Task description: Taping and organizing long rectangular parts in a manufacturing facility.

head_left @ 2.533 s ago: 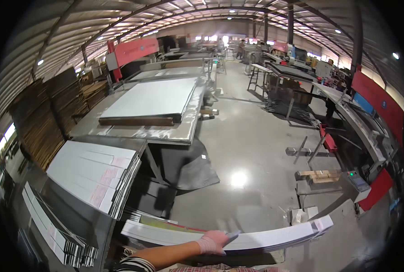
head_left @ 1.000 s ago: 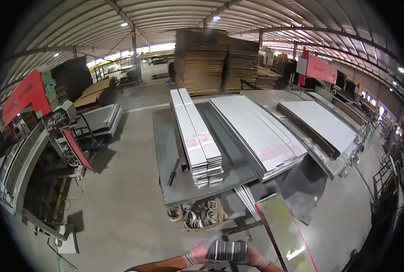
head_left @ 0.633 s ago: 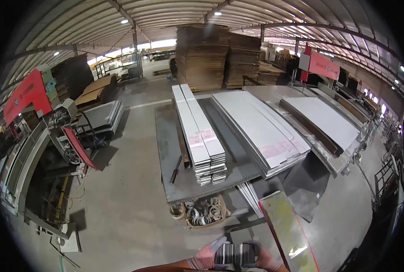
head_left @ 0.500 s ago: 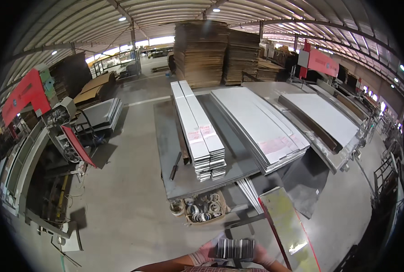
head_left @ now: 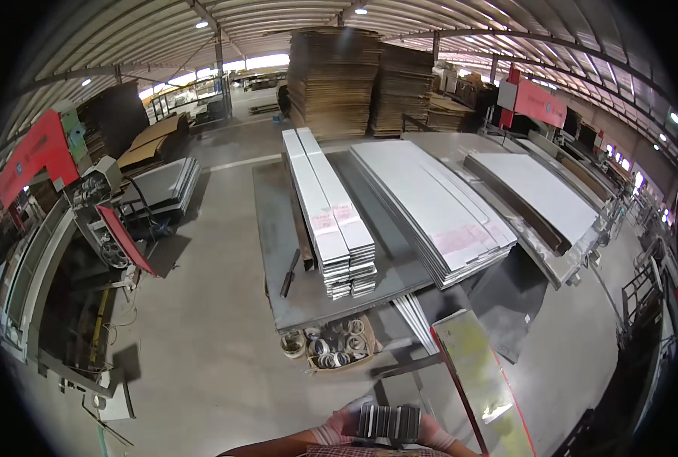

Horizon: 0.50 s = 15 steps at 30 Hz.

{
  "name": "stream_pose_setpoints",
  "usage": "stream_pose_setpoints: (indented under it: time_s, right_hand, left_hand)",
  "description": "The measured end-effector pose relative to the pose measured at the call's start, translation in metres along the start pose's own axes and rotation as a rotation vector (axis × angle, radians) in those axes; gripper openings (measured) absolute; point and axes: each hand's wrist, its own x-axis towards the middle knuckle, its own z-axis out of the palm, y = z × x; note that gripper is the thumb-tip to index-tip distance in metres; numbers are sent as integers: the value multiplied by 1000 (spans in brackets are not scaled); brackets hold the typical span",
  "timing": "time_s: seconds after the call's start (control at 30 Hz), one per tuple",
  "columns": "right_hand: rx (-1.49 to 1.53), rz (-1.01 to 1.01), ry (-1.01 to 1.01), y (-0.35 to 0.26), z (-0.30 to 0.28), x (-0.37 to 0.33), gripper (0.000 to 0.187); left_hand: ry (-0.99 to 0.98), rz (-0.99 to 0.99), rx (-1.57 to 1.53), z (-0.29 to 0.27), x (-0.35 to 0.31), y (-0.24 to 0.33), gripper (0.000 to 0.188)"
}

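Note:
Close to my body, at the lower edge, I hold a bundle of narrow strips (head_left: 388, 423), dark with light edges, their ends facing up. My left hand (head_left: 339, 426) is closed around its left side and my right hand (head_left: 432, 432) around its right side. Both hands appear to wear pale gloves; their fingers are partly hidden by the bundle. Just beyond the hands, a carton (head_left: 348, 358) holds several tape-like rings at the near end of a grey worktable (head_left: 293, 293). Two rows of long white panels (head_left: 325, 198) are stacked on that table.
A dark-handled tool (head_left: 289, 273) lies at the table's left edge. Wider white panels (head_left: 434, 206) are piled to the right. A yellow-green board with red edges (head_left: 472, 373) extends beside my right hand. Red machines (head_left: 38, 156) stand left and far right; tall brown stacks (head_left: 335, 84) rise behind.
The view has shifted slightly, so the tables appear a little higher and more to the left. Both hands still hold the bundle, which is now tilted slightly differently.

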Motion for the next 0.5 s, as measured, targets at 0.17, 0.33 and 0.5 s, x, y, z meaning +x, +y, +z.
stream_pose_setpoints:
  time_s: [0.17,0.33,0.5]
  right_hand:
    - [419,111,16,-53,-18,13,53]
    - [24,-19,-120,20,15,32,57]
    - [414,102,135,-58,-79,-11,67]
  left_hand:
    - [-92,40,60,0,-9,4,24]
    - [-225,326,652,-77,94,21,30]
    - [-427,767,1493,-10,42,44,94]
